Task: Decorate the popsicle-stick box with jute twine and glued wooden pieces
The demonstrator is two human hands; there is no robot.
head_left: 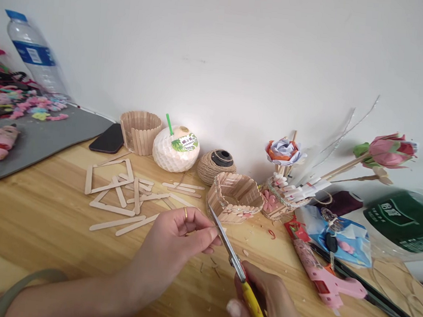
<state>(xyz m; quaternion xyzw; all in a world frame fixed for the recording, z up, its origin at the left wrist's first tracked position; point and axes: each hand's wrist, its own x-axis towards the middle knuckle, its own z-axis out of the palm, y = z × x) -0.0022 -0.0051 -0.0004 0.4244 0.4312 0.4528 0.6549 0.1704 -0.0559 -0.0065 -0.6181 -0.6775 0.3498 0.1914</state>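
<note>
My right hand (271, 299) grips yellow-handled scissors (234, 259), blades pointing up and left. My left hand (178, 244) is closed in a pinch, thumb against forefinger, right beside the blades; what it pinches is too small to make out. Just beyond the blade tips stands a small basket of wooden craft sticks (235, 200), with glittery trim around it. Left of my left hand, loose craft sticks (117, 224) and several joined into frames lie on the wooden table (60, 234).
Behind stand a stick cup (141, 135), a white coconut (177, 153) with a green straw and a twine spool (214, 168). At right lie a pink glue gun (328, 282), a flower holder (277, 204) and a large green-labelled bottle (406, 220). A phone (107, 138) rests left.
</note>
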